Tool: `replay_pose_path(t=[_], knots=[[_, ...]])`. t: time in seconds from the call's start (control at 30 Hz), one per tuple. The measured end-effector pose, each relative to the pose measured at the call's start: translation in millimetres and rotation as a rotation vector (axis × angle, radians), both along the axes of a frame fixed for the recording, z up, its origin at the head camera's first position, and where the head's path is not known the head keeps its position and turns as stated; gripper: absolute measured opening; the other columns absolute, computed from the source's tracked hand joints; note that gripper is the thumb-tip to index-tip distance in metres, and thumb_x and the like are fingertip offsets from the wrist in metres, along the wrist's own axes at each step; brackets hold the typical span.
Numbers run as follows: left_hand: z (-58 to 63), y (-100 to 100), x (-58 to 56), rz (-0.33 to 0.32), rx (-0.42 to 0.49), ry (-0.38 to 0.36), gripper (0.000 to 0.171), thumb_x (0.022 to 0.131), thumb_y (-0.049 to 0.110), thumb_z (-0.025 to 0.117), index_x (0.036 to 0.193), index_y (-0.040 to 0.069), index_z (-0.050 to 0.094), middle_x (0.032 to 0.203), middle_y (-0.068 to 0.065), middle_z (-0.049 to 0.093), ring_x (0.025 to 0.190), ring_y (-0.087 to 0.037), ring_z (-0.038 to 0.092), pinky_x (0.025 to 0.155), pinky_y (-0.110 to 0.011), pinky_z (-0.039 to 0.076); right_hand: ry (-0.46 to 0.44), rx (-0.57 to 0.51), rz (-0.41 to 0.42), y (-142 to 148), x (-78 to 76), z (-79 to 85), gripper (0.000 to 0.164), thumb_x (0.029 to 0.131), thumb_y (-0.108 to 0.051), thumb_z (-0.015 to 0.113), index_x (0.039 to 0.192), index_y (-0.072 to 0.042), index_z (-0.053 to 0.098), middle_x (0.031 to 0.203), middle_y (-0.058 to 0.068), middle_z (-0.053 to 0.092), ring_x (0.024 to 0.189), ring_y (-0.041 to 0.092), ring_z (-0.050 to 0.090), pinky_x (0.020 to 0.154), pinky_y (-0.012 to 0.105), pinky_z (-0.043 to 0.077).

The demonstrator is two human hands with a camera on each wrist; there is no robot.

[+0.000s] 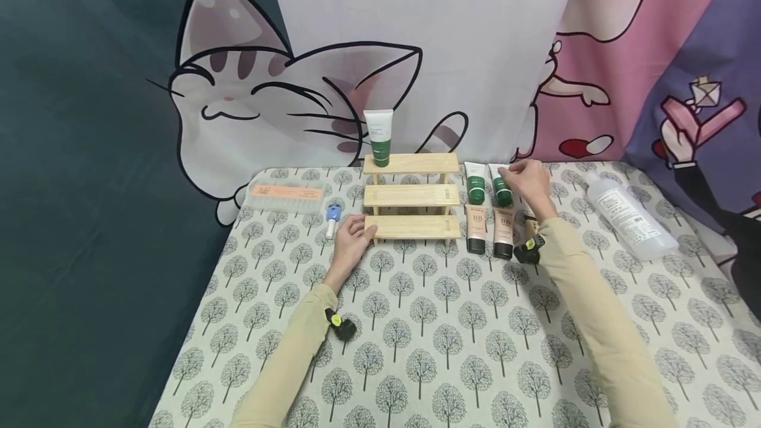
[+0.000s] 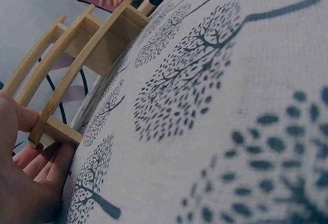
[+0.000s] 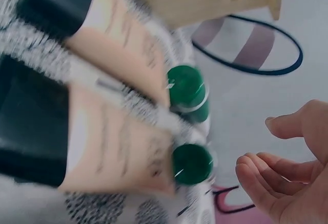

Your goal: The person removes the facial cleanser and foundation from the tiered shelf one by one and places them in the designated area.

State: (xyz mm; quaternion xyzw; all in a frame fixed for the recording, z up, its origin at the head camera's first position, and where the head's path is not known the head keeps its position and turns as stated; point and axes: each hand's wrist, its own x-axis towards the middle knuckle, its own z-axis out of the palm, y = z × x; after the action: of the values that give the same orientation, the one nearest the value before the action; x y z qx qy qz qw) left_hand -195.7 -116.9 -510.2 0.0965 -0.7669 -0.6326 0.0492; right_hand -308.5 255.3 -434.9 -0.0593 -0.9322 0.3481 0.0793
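Observation:
A three-tier wooden display stand (image 1: 411,195) stands near the back edge of the table. My left hand (image 1: 352,233) grips the left end of its lowest step, thumb and fingers around the wood and leg (image 2: 59,129). One white-and-green tube (image 1: 379,137) stands upright at the left of the top step. Right of the stand lie two more such tubes (image 1: 475,183) and, in front of them, two beige BB tubes (image 1: 476,228). My right hand (image 1: 529,180) is over the right green tube (image 1: 502,185); in the right wrist view its loosely bent fingers (image 3: 256,175) hold nothing.
Left of the stand lie a small blue-and-white item (image 1: 333,216) and a clear plastic case with an orange label (image 1: 287,197). At the right lies a translucent bottle (image 1: 631,216). Another dark-and-beige item (image 1: 531,223) is partly hidden by the right wrist. A cartoon curtain (image 1: 475,51) hangs behind.

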Motion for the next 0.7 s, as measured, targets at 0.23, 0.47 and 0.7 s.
replay_pose_path(t=[0.23, 0.47, 0.7], knots=[[2.5, 2, 1.9, 0.011, 0.01, -0.028, 0.042, 0.092, 0.011, 0.072, 0.131, 0.003, 0.06, 0.126, -0.022, 0.069, 0.115, -0.035, 0.069, 0.099, -0.035, 0.059, -0.003, -0.077, 0.001, -16, -0.6, 18.4, 0.047, 0.094, -0.039, 0.067, 0.118, 0.001, 0.069, 0.114, 0.025, 0.071, 0.108, 0.041, 0.062, 0.102, 0.052, 0.049], [3.2, 1, 2.5, 0.004, 0.014, -0.039, 0.043, 0.093, 0.013, 0.072, 0.133, 0.003, 0.059, 0.128, -0.022, 0.068, 0.117, -0.036, 0.068, 0.101, -0.038, 0.058, 0.038, -0.161, 0.017, -41, 5.2, 39.2, 0.045, 0.095, -0.032, 0.067, 0.124, 0.001, 0.065, 0.121, 0.025, 0.069, 0.114, 0.037, 0.059, 0.105, 0.049, 0.047], [3.1, 1, 2.3, -0.003, 0.017, -0.035, 0.043, 0.093, 0.012, 0.072, 0.133, 0.002, 0.058, 0.128, -0.022, 0.068, 0.117, -0.035, 0.068, 0.1, -0.037, 0.058, 0.078, -0.231, 0.06, -70, 11.1, 57.7, 0.042, 0.095, -0.023, 0.067, 0.129, 0.002, 0.062, 0.125, 0.022, 0.068, 0.112, 0.033, 0.064, 0.105, 0.045, 0.05]])
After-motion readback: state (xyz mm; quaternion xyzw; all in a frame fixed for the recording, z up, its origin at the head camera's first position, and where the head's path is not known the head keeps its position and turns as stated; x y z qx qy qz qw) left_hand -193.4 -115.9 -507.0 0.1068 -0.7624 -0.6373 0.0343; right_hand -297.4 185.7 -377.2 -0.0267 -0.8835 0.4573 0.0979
